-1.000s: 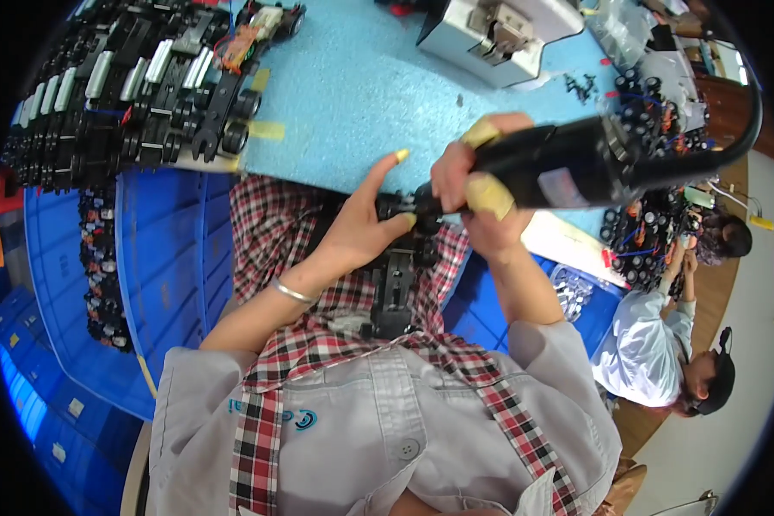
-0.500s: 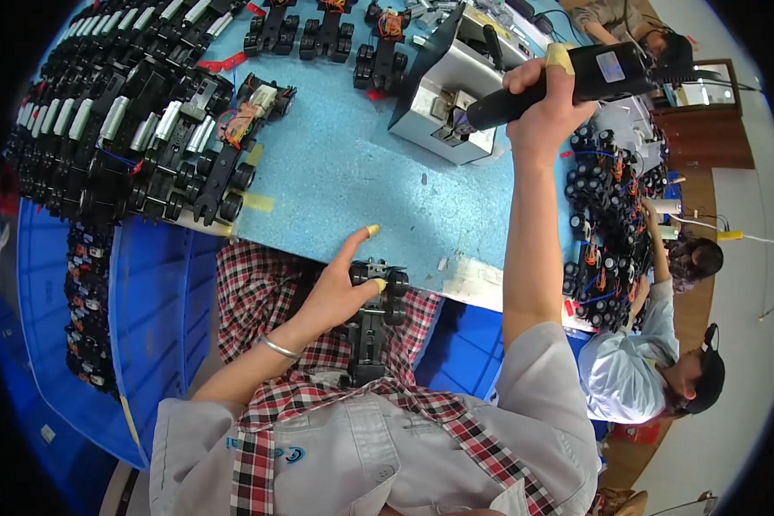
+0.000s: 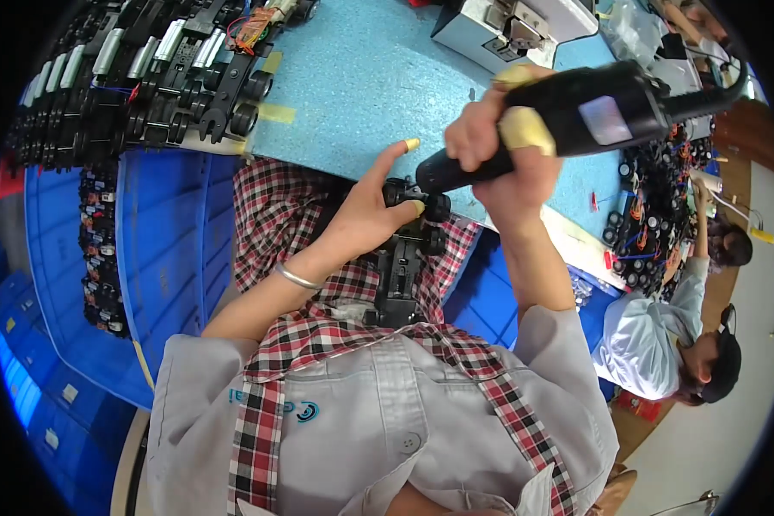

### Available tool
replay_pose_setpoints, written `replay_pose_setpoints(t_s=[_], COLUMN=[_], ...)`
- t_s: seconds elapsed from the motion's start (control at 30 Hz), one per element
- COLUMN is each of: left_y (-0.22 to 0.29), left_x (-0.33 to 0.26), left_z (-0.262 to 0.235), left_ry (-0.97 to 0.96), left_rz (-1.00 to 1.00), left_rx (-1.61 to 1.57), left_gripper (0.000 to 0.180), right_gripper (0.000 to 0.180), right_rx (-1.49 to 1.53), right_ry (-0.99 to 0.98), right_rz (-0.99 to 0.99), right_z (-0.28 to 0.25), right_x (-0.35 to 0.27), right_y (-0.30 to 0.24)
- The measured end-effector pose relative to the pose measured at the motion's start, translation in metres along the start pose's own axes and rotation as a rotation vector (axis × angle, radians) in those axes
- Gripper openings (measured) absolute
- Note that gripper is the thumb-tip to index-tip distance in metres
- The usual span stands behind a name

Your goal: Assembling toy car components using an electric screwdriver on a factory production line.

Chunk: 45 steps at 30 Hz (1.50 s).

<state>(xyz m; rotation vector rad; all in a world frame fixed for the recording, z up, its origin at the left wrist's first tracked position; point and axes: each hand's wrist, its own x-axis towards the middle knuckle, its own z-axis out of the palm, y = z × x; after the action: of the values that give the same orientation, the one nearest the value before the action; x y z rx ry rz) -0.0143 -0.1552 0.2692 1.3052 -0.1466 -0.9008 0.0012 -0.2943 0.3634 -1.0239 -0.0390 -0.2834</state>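
The left hand holds a black toy-vehicle chassis, its thumb on top near the wheels and its index finger stretched out toward the table; the other fingers are hidden. The chassis lies over the person's lap on a checked apron, its wheeled end by the table's near edge. The right hand is wrapped around a black corded power tool, held aslant with its nose at that wheeled end — whether the two touch, I cannot tell. Yellow coverings sit on fingers of both hands. More chassis stand packed together on the table's left, beside strips of yellow tape. A white box-like device stands at the far side; blue bins are below, left.
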Motion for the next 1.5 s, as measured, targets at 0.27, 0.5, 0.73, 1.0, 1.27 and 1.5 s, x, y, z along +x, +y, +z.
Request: replay_pose_setpoints(t_s=[0.27, 0.5, 0.73, 1.0, 1.27, 1.5], left_y=[-0.005, -0.005, -0.009, 0.050, 0.114, 0.097], left_x=[0.000, 0.003, 0.002, -0.014, -0.009, -0.015], left_z=[-0.002, 0.002, -0.002, -0.002, -0.046, -0.017], left_ry=[0.019, -0.002, -0.017, -0.006, 0.022, -0.087], left_rz=[0.142, 0.145, 0.095, 0.251, 1.119, 0.681], left_rx=[0.135, 0.157, 0.202, 0.423, 1.051, 1.572], left_gripper=[0.071, 0.070, 0.070, 0.059, 0.048, 0.045], right_gripper=[0.038, 0.039, 0.041, 0.036, 0.035, 0.030], right_rx=[-0.393, -0.332, -0.433, 0.374, 0.671, 0.853], right_ry=[-0.183, -0.112, -0.061, -0.258, 0.050, 0.259], right_rz=[0.006, 0.001, -0.071, -0.393, 0.149, 0.180], right_z=[0.003, 0.003, 0.002, 0.010, -0.162, -0.218], right_x=[-0.005, -0.016, -0.020, 0.002, -0.010, -0.074], right_y=[0.003, 0.008, 0.012, -0.094, -0.053, -0.038])
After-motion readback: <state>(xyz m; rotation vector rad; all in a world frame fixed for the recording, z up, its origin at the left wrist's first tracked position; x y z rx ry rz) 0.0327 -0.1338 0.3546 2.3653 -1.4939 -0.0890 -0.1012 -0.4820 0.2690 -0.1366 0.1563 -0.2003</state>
